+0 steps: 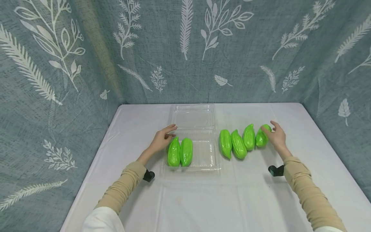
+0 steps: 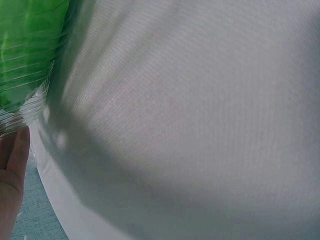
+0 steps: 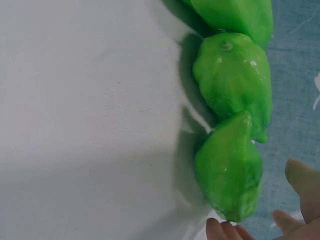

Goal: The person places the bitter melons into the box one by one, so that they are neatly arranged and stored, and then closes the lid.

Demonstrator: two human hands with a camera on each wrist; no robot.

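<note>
A clear plastic clamshell box (image 1: 203, 168) lies with its lid (image 1: 192, 116) folded back. Two glossy green ridged gourds (image 1: 174, 153) lie side by side in its left part. My left hand (image 1: 159, 139) is at the box's upper left edge; in the left wrist view its fingertips (image 2: 21, 145) touch the ribbed plastic rim. To the right of the box, several more gourds (image 1: 239, 145) form a row. My right hand (image 1: 276, 135) is at the rightmost gourd (image 3: 230, 167), thumb and fingers apart around its far end. In the right wrist view, fingertips are close against that end.
A white cloth (image 1: 200, 203) covers the table. Blue-grey curtains (image 1: 174, 77) with white leaf prints hang behind it and at both sides. A black wrist device (image 1: 149, 176) sticks out at the left cuff and another (image 1: 275, 170) at the right cuff.
</note>
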